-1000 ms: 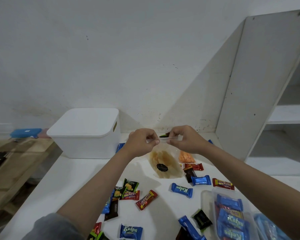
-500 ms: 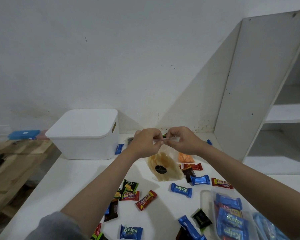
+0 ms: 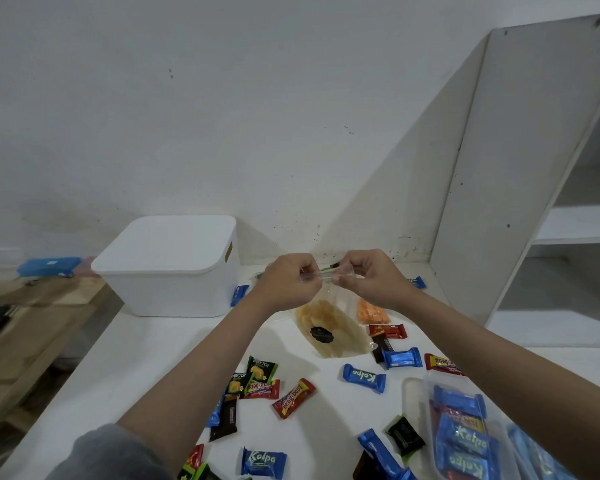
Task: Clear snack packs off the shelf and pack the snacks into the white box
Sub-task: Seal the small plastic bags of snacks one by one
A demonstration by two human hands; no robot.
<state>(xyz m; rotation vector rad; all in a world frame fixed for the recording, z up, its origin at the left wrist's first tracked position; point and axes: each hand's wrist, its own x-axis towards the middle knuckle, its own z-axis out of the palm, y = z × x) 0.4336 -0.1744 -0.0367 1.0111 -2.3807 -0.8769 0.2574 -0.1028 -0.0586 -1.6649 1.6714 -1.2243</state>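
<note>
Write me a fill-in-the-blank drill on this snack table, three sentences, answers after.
1. Both hands, left hand and right hand, pinch the top edge of a clear ____ of brownish snacks.
2. The white box has its lid ____.
3. The Kalpa wrappers are coloured ____.

Missing words: bag; on; blue

White box (image 3: 174, 271) sits at table (image 3: 125, 355) back-left edge, lid on. Shelf unit (image 3: 534, 168) at back-right corner. Snack packs (image 3: 293, 398) scattered mid-table to front edge; clear tub (image 3: 465, 427) w/ snacks front-right.
</note>
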